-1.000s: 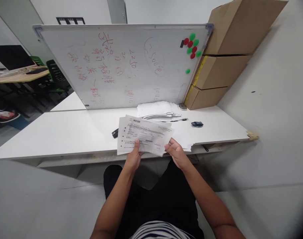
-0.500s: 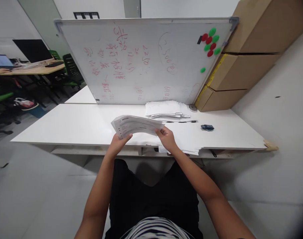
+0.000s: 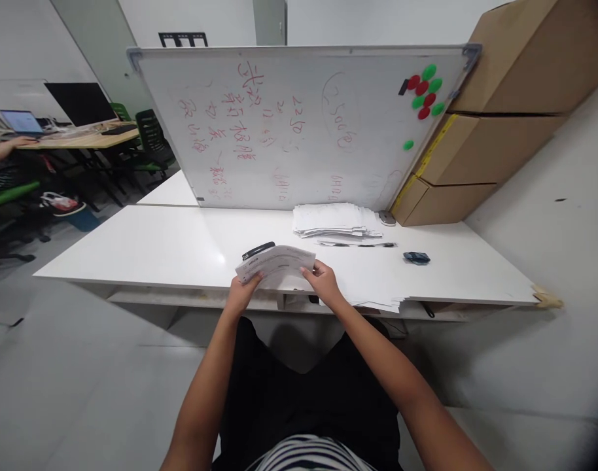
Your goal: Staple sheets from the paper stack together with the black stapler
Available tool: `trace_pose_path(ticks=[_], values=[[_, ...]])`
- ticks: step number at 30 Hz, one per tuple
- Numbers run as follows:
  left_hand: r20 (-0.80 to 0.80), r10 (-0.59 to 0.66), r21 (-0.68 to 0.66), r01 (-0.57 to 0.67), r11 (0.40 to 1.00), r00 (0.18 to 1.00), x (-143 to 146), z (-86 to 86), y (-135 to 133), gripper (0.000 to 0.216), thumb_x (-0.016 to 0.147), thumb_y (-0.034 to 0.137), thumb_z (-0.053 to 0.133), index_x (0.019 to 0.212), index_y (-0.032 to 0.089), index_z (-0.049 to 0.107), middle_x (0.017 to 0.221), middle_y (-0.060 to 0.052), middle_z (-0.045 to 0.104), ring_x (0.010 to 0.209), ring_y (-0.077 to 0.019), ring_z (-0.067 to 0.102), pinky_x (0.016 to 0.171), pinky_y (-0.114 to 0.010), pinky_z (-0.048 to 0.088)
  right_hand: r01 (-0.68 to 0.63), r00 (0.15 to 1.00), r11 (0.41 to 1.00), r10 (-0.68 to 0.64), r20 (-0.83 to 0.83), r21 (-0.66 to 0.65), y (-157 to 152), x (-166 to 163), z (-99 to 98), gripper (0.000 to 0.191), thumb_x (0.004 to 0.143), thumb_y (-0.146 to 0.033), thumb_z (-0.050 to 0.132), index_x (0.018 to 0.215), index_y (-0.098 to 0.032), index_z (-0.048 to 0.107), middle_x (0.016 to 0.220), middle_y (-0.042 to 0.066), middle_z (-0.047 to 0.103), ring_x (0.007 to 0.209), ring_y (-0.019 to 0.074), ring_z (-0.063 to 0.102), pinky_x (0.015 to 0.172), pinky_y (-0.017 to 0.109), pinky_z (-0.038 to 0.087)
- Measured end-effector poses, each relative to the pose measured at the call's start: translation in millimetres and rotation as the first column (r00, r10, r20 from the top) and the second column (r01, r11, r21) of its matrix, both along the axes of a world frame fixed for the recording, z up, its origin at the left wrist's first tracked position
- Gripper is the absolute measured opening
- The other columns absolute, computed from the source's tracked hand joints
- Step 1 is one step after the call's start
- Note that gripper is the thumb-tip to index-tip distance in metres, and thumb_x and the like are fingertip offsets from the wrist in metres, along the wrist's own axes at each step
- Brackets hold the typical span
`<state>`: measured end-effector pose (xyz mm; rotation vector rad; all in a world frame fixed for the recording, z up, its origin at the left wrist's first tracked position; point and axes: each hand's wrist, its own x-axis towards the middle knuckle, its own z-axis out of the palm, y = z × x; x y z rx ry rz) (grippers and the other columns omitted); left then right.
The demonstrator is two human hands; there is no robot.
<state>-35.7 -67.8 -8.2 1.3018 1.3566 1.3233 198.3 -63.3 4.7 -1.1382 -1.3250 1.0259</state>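
A printed bundle of paper sheets point(image 3: 284, 260) bows upward between my two hands above the front edge of the white desk. My left hand point(image 3: 243, 292) grips its left end, thumb on top. At the right end, my right hand point(image 3: 323, 281) pinches the edge between thumb and fingers. Just behind the sheets' upper left edge lies a long black object point(image 3: 258, 250), partly hidden, its kind unclear. Loose white sheets point(image 3: 372, 288) lie by my right forearm, some jutting over the desk's front edge.
A tall stack of papers point(image 3: 335, 219) rests before the leaning whiteboard point(image 3: 299, 124). A small dark blue item point(image 3: 417, 258) lies to the right on the desk point(image 3: 132, 242). Cardboard boxes point(image 3: 456, 150) are piled at the back right. A person's arm point(image 3: 4, 152) shows far left.
The sheets have moved down and tilted, bending more into an arch. The black object behind them has come into view. Both hands keep their grip, while the whole view has shifted slightly.
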Motion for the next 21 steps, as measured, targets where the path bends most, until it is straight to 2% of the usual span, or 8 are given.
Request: trace_pose_path(ticks=[4,8,11,13,16,18,20,21], values=[[0.066,-0.068,0.001,0.068,0.998,0.996,8,-0.1,0,0.051,0.071,0.049,0.072,0.109,0.015,0.069,0.115,-0.010,0.069,0.112,-0.0277,0.061,0.103,-0.044,0.045,-0.026,0.999,0.998,0.028,0.044,-0.052,-3,11,7.9,0.038,0.074,-0.046,0.068,0.099,-0.017,0.070,0.102,0.008,0.073,0.097,0.0264,0.067,0.086,0.040,0.051],[0.032,-0.148,0.040,0.146,0.988,0.989,13,11.5,-9,0.047,0.073,0.048,0.071,0.109,0.017,0.069,0.113,-0.008,0.070,0.109,-0.0270,0.062,0.100,-0.042,0.047,-0.018,0.987,0.996,0.032,0.160,-0.086,-17,35,23.2,0.035,0.077,-0.046,0.066,0.096,-0.017,0.073,0.100,0.008,0.074,0.097,0.0274,0.066,0.085,0.039,0.051],[-0.123,-0.240,0.043,0.247,0.968,0.963,17,28.4,-28,0.036,0.079,0.047,0.065,0.100,0.019,0.072,0.104,-0.005,0.072,0.101,-0.0253,0.065,0.093,-0.040,0.050,0.024,0.952,0.998,-0.007,0.307,-0.052,-48,65,36.4,0.031,0.081,-0.047,0.062,0.088,-0.020,0.074,0.094,0.005,0.074,0.093,0.0261,0.066,0.084,0.037,0.050],[-0.259,-0.359,0.010,0.374,0.927,0.897,22,39.9,-44,0.030,0.084,0.045,0.060,0.092,0.020,0.073,0.093,-0.003,0.073,0.091,-0.0224,0.066,0.086,-0.036,0.052,0.029,0.928,0.997,-0.002,0.373,-0.067,-77,88,38.1,0.030,0.083,-0.047,0.060,0.088,-0.022,0.075,0.093,0.003,0.074,0.091,0.0247,0.066,0.081,0.034,0.050],[-0.417,-0.459,0.007,0.508,0.861,0.784,29,49.9,-53,0.028,0.089,0.043,0.054,0.090,0.022,0.072,0.092,-0.001,0.072,0.087,-0.0190,0.066,0.082,-0.031,0.052,0.145,0.917,0.971,-0.059,0.395,-0.190,-123,119,23.8,0.034,0.079,-0.050,0.065,0.063,-0.021,0.072,0.062,0.002,0.068,0.066,0.0226,0.064,0.062,0.031,0.051],[-0.528,-0.369,0.088,0.482,0.872,0.765,32,49.6,-41,0.027,0.090,0.042,0.052,0.100,0.024,0.070,0.104,-0.003,0.071,0.098,-0.0198,0.064,0.089,-0.032,0.049,0.283,0.933,0.925,-0.204,0.295,-0.255,-150,133,7.2,0.032,0.072,-0.050,0.072,0.064,-0.020,0.072,0.063,0.003,0.069,0.065,0.0228,0.064,0.060,0.031,0.051],[-0.664,-0.151,0.202,0.370,0.907,0.732,32,44.6,-16,0.032,0.091,0.042,0.050,0.114,0.025,0.064,0.118,-0.005,0.066,0.116,-0.0229,0.056,0.101,-0.037,0.042,0.408,0.912,0.850,-0.400,0.097,-0.332,-170,142,-8.9,0.032,0.068,-0.050,0.076,0.079,-0.019,0.074,0.076,0.005,0.073,0.073,0.0239,0.067,0.064,0.032,0.054],[-0.744,-0.036,0.235,0.312,0.920,0.667,32,41.1,0,0.035,0.090,0.042,0.050,0.120,0.025,0.060,0.124,-0.007,0.063,0.123,-0.0257,0.051,0.105,-0.041,0.038,0.442,0.875,0.814,-0.484,-0.020,-0.377,-178,143,-15.6,0.036,0.067,-0.049,0.078,0.087,-0.019,0.074,0.084,0.005,0.075,0.080,0.0246,0.068,0.068,0.033,0.055]])
